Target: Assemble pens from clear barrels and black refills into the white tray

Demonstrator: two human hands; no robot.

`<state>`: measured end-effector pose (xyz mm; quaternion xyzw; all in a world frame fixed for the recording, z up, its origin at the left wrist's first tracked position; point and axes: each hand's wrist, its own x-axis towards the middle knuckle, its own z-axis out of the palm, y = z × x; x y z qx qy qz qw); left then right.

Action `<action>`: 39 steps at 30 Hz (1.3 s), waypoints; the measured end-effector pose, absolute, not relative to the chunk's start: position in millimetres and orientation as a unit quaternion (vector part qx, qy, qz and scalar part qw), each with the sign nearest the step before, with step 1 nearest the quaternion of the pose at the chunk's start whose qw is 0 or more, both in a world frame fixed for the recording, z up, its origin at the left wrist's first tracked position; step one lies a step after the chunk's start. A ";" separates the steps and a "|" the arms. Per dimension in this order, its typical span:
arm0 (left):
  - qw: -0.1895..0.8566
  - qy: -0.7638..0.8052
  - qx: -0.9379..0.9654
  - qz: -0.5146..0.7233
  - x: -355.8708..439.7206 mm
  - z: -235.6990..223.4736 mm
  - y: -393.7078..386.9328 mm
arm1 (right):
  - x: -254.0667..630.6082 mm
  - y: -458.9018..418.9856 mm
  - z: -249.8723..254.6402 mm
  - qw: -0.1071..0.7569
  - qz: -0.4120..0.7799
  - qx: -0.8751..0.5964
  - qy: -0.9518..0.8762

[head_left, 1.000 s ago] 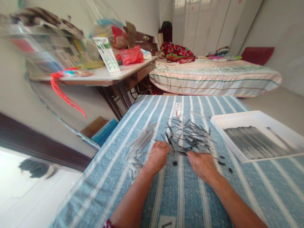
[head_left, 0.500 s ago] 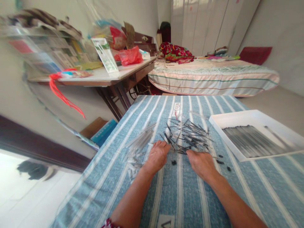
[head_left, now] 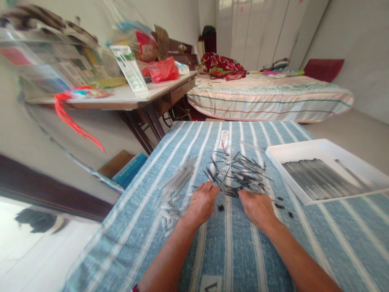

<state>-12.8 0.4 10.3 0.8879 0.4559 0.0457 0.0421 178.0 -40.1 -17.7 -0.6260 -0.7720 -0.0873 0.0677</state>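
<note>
My left hand (head_left: pixel 202 202) is closed in a pinch at the near left edge of a loose pile of thin black pen refills (head_left: pixel 246 172). A thin dark tip juts out past its left side, like the end of a refill. Across a small gap, my right hand (head_left: pixel 257 207) is also closed, fingertips at the pile's near edge; a slim end shows beyond its knuckles, and what its fingers hold is hidden. Clear pen barrels (head_left: pixel 179 178) lie left of the pile, with short pale grips or caps (head_left: pixel 170 213) below them. Small black caps (head_left: pixel 221 208) lie between and right of the hands.
A white tray (head_left: pixel 306 194) at the right holds a row of dark-looking pens (head_left: pixel 319 178). Everything rests on a blue striped tablecloth (head_left: pixel 152 251). Beyond stand a cluttered desk (head_left: pixel 127 97) at the left and a bed (head_left: pixel 273 97).
The view has shifted slightly, moving everything a little left in the picture. A dark tip now shows left of my left hand, where a pale end showed before. Both hands stay nearly in place.
</note>
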 end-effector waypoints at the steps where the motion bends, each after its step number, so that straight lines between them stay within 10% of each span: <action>1: 0.047 0.454 0.889 0.048 -12.8 9.9 0.0 | 177.8 -40.2 -17.9 0.068 -0.088 -0.625 -0.772; 39: 0.276 0.421 0.843 0.192 -13.7 7.1 -8.3 | 180.2 -41.3 -24.3 0.237 -0.216 -0.534 -0.782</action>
